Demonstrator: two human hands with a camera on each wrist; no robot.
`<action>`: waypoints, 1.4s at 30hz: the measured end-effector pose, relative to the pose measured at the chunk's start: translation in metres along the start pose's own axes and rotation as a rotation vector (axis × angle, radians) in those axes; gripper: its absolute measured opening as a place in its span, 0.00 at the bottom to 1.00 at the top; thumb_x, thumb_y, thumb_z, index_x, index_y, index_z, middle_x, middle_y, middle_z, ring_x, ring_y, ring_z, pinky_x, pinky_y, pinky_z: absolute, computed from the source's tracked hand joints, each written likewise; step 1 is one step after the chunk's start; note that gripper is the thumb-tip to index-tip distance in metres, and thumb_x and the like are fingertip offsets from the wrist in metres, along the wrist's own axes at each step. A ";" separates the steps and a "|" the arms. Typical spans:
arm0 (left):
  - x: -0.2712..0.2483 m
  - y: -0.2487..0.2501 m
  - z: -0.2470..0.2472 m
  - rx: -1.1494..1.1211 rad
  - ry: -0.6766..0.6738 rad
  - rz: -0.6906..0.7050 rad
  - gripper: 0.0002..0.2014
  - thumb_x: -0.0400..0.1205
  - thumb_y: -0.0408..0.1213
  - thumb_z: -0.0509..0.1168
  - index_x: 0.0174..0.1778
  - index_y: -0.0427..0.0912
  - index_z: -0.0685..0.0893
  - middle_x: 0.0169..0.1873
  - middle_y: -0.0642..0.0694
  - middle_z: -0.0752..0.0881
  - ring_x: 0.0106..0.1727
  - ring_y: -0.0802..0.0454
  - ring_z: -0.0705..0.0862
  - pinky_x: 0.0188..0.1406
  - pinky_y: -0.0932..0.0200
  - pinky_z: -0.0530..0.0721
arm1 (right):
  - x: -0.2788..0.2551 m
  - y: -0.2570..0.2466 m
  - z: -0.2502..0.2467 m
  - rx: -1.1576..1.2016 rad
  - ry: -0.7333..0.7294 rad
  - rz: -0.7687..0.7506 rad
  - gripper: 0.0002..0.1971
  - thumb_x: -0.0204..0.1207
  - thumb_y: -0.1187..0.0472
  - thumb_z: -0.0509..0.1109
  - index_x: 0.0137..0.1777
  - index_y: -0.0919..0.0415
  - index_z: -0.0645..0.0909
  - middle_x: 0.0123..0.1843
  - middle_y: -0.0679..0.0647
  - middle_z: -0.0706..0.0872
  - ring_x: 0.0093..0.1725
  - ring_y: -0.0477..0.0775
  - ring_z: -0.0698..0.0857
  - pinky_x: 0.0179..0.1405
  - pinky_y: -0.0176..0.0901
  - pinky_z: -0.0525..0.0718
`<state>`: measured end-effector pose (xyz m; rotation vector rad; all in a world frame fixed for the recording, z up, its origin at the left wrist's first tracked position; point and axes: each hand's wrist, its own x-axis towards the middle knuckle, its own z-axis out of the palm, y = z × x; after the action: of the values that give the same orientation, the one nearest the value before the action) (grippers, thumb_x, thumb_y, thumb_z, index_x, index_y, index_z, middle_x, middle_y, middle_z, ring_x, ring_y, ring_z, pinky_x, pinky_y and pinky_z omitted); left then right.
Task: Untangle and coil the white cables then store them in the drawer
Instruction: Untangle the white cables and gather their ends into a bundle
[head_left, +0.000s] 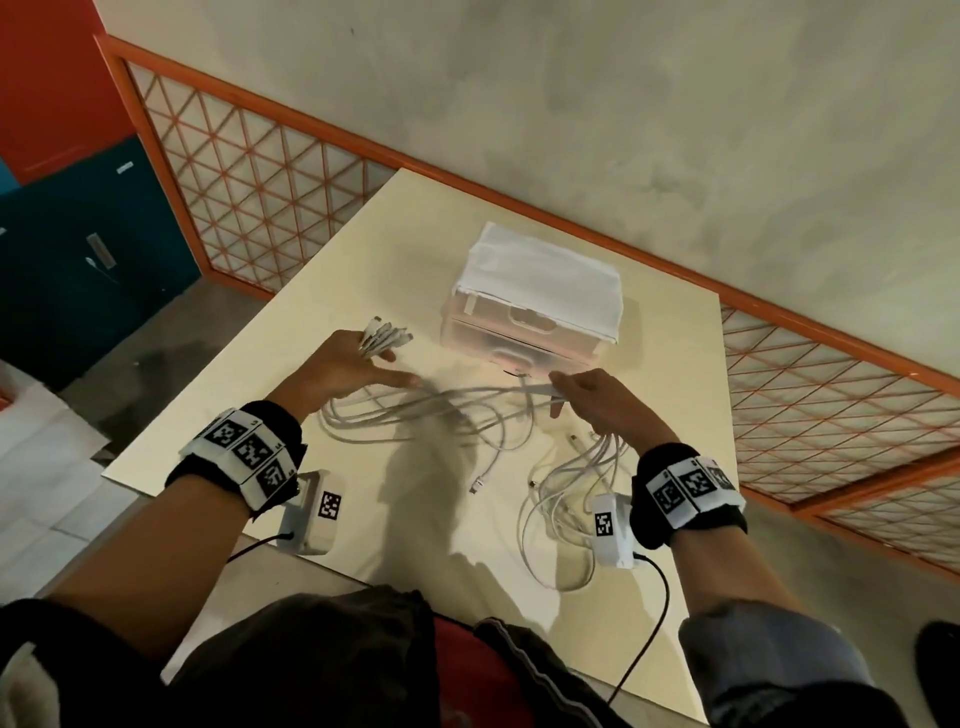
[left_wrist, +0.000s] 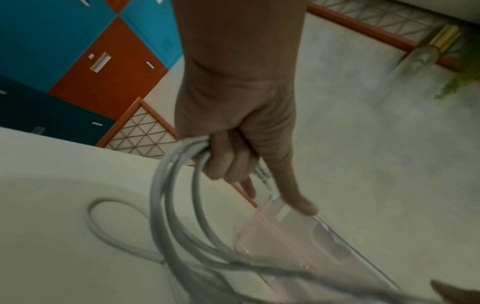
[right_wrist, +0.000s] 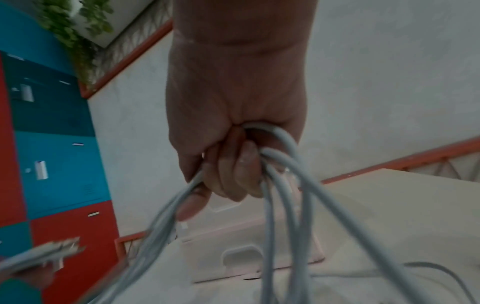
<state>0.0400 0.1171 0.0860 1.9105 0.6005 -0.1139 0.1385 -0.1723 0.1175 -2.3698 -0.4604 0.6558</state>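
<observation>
White cables (head_left: 441, 410) ran slack between both hands, loops trailing on the table (head_left: 311, 322) beneath | Risk: pulling apart could tighten knots; loose plugs near the right hand (head_left: 597, 405) could snag | Left hand (head_left: 348, 364) clamped connector ends, right fist clamped several strands | Drawer unit (head_left: 535, 312) just beyond the right hand appeared closed.

An office or school-like common room: teal and orange lockers (head_left: 78, 249) at nine o'clock, orange lattice railing (head_left: 249, 208), cream desk (head_left: 322, 291).
</observation>
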 end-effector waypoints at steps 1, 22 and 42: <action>-0.002 0.006 0.001 -0.061 -0.003 0.024 0.20 0.65 0.43 0.82 0.48 0.40 0.85 0.22 0.51 0.69 0.16 0.60 0.63 0.13 0.69 0.61 | 0.001 -0.002 0.001 -0.074 -0.017 -0.001 0.26 0.84 0.45 0.57 0.34 0.61 0.86 0.21 0.49 0.61 0.16 0.45 0.60 0.21 0.35 0.62; -0.039 0.072 0.056 -0.166 -0.534 -0.004 0.18 0.83 0.56 0.58 0.37 0.46 0.70 0.16 0.58 0.59 0.16 0.61 0.54 0.13 0.69 0.52 | -0.002 -0.022 0.023 0.490 -0.106 -0.047 0.29 0.83 0.41 0.56 0.29 0.62 0.77 0.17 0.49 0.65 0.17 0.48 0.63 0.21 0.39 0.61; -0.009 0.085 0.004 0.021 0.090 0.110 0.24 0.75 0.53 0.71 0.24 0.46 0.67 0.16 0.51 0.68 0.12 0.58 0.65 0.12 0.66 0.60 | -0.018 0.104 0.036 -0.216 -0.089 0.273 0.24 0.70 0.37 0.72 0.30 0.59 0.77 0.30 0.50 0.85 0.32 0.54 0.83 0.31 0.40 0.75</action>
<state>0.0717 0.0853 0.1584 1.9724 0.5547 0.0364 0.1200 -0.2406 0.0317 -2.6439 -0.2565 0.8761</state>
